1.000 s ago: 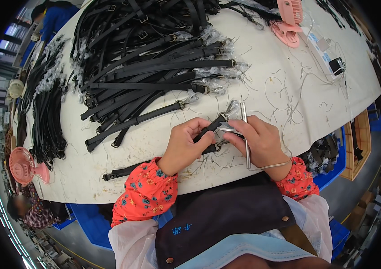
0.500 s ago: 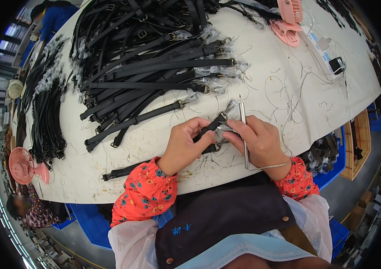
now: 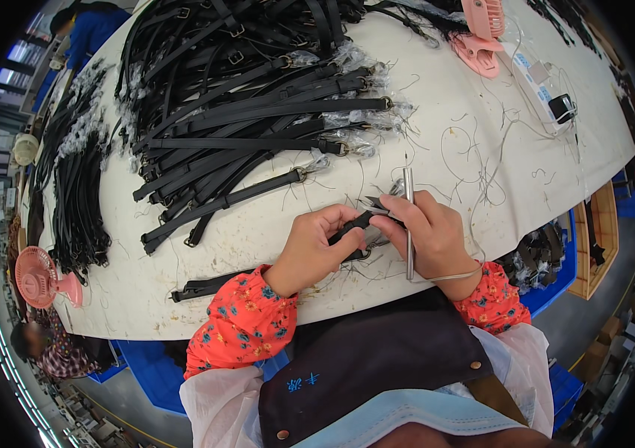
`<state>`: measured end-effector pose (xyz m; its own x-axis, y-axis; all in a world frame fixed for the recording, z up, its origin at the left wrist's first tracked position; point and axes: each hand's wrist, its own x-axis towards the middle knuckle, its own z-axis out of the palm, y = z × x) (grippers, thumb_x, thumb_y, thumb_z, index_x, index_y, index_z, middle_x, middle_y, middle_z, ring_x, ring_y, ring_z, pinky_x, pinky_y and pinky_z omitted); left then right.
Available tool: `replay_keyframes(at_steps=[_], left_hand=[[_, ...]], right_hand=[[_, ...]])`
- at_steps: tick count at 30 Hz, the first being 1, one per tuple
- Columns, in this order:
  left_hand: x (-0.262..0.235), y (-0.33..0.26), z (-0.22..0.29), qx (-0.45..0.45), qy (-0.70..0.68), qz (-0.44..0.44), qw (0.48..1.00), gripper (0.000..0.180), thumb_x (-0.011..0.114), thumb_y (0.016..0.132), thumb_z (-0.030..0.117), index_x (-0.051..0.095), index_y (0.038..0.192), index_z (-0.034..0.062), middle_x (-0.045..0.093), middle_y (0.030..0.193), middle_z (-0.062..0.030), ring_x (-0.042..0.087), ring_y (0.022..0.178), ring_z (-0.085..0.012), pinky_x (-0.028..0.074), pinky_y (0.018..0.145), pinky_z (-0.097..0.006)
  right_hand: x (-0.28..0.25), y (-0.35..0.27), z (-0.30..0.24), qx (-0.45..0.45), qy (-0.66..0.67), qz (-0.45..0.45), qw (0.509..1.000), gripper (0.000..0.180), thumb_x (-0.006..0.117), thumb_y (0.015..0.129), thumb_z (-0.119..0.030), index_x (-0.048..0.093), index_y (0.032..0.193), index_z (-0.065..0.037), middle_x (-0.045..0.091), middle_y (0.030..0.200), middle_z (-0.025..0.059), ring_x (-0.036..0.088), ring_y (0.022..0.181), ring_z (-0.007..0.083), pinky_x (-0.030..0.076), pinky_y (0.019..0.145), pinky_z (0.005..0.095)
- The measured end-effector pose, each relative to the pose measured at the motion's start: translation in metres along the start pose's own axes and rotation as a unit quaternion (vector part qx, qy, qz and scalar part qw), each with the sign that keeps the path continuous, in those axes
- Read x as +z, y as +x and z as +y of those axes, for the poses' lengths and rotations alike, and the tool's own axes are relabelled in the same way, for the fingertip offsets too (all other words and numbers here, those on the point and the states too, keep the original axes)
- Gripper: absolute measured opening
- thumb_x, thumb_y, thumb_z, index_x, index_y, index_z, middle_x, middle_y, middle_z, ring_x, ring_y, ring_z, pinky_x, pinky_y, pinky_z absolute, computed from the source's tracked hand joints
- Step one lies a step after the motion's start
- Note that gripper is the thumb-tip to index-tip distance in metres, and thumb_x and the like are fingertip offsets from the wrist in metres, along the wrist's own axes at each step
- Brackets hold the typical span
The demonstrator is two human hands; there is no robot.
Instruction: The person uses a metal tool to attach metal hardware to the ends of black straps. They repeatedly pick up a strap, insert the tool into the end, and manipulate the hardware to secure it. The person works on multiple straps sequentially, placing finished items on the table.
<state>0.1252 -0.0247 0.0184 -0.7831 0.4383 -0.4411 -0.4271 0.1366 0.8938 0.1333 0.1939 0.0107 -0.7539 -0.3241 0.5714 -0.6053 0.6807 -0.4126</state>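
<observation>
In the head view, the left hand (image 3: 314, 244) is at the centre of the frame, its grip narrow, thumb and fingers pinched on a black strap (image 3: 363, 222); the pinch sits near the strap's end, presumably so that this end stays steady and exposed. The right hand (image 3: 435, 230), just right of centre, closes on small metal snips (image 3: 374, 204), partly hidden by its fingers, with the points beside the strap; whether they touch it, I cannot tell. A silver pen-shaped tool (image 3: 409, 224) stands across the same hand, tip toward the top of the frame, probably tucked there to keep both tools within reach; its cord (image 3: 438, 279) passes the wrist. More straps (image 3: 258, 112) heap on the bench (image 3: 527, 168) at upper left; several have their buckled ends facing right, perhaps for easy picking; another strap (image 3: 202, 287) lies near the left sleeve (image 3: 246, 310).
</observation>
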Motion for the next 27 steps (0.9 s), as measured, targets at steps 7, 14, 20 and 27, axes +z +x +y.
replay_keyframes(at_steps=[7,14,20,27], left_hand=[[-0.0016,0.0007,0.0055,-0.004,-0.034,0.015,0.999,0.023,0.064,0.1,0.01,0.063,0.118,-0.0041,0.072,0.089,-0.0073,0.05,0.052,-0.002,0.039,0.047,-0.018],[-0.002,0.0023,0.0038,0.014,-0.046,0.019,0.999,0.022,0.064,0.099,0.008,0.062,0.116,-0.0049,0.072,0.089,-0.0076,0.05,0.052,-0.0021,0.039,0.047,-0.018],[-0.0041,0.0017,0.002,0.016,-0.051,0.014,0.998,0.023,0.064,0.098,0.011,0.064,0.117,-0.0028,0.073,0.091,-0.0043,0.059,0.067,-0.0008,0.042,0.047,-0.018],[-0.0036,0.0019,0.0028,0.015,-0.047,0.014,0.999,0.023,0.064,0.098,0.01,0.064,0.117,-0.0026,0.072,0.09,-0.0033,0.058,0.067,-0.0004,0.042,0.047,-0.017]], right_hand=[[-0.0085,-0.0016,0.0032,0.032,0.034,-0.016,0.999,0.036,0.086,0.081,-0.018,0.069,0.111,-0.008,0.057,0.079,0.0061,0.061,0.056,0.0223,0.047,0.047,0.0342],[-0.0093,-0.0054,0.0009,0.013,0.013,-0.025,1.0,0.035,0.086,0.08,-0.019,0.07,0.109,-0.009,0.056,0.078,0.0053,0.061,0.056,0.0222,0.047,0.048,0.0347],[-0.0075,-0.005,0.0011,0.013,0.016,-0.022,1.0,0.033,0.085,0.081,-0.019,0.07,0.108,-0.01,0.056,0.078,0.0049,0.06,0.056,0.0219,0.047,0.049,0.0341],[-0.0071,-0.0062,0.0017,0.015,0.01,-0.032,0.999,0.033,0.084,0.082,-0.021,0.07,0.109,-0.009,0.055,0.077,0.0049,0.059,0.056,0.0215,0.047,0.049,0.0341]])
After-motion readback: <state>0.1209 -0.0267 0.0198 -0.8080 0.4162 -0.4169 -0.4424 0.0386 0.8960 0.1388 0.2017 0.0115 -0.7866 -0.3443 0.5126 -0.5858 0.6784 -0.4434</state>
